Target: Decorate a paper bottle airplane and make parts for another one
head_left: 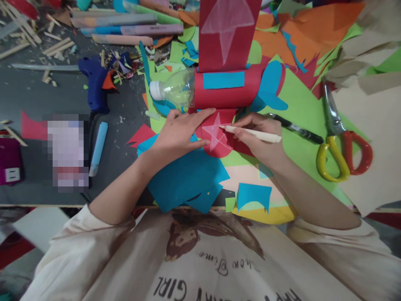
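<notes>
A plastic bottle (175,88) wrapped in red paper (225,94) lies on its side, made up like a plane with red wings and a blue tail (271,85). My left hand (180,131) lies flat, fingers stretched, pressing the near red wing (216,140) down. My right hand (257,136) is closed on a cream pencil (253,133), its tip on a white star drawn on that wing. The far wing (227,31) carries a white drawn shape.
Yellow and red scissors (341,142) and a black marker (296,129) lie to the right on green paper. A blue glue gun (95,85) is at left, markers (125,29) at the back. Blue paper scraps (188,177) sit near the table edge.
</notes>
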Demonstrator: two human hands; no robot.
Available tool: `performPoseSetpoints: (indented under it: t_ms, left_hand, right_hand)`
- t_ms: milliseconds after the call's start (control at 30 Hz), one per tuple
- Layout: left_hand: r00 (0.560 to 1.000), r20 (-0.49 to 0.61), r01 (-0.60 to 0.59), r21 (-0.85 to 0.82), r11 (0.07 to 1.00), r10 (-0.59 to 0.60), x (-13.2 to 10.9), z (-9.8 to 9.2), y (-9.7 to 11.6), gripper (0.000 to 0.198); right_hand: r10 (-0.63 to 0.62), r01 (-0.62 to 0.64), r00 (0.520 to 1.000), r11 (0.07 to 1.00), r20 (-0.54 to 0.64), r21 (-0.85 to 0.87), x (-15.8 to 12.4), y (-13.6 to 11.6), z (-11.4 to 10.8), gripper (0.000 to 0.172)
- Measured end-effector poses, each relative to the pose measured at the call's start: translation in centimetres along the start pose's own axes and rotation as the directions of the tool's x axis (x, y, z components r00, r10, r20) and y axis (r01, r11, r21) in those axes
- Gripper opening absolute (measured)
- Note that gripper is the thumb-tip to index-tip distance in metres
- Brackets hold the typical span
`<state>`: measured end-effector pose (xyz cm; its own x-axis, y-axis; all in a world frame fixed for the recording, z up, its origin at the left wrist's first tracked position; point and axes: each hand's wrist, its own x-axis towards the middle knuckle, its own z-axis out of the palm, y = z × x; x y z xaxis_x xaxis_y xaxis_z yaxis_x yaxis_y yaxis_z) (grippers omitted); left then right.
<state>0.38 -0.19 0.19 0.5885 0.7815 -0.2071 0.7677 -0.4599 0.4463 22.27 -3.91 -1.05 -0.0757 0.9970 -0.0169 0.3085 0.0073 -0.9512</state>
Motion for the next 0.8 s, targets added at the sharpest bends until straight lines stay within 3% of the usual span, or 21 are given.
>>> performPoseSetpoints:
  t_ms: [200,567,800]
  left_hand:
    - [1.000,-0.015,0.000,-0.010,1.000,0.000,0.02,0.19,-0.08,0.067]
    - [1.000,0.000,0.009,-0.013,1.000,-0.009,-0.01,0.05,0.02,0.068]
    - [1.000,-0.009,0.007,-0.007,1.000,-0.007,-0.01,0.11,-0.08,0.068]
  right_hand:
    - [-0.016,0.018,0.999,0.998,0.035,-0.053,0.05,-0.23,-0.31,0.016]
    - [0.020,-0.025,0.991,0.999,0.135,0.033,0.04,-0.33,-0.25,0.025]
    - [0.021,-0.021,0.997,1.000,0.070,0.000,0.04,-0.61,-0.42,0.025]
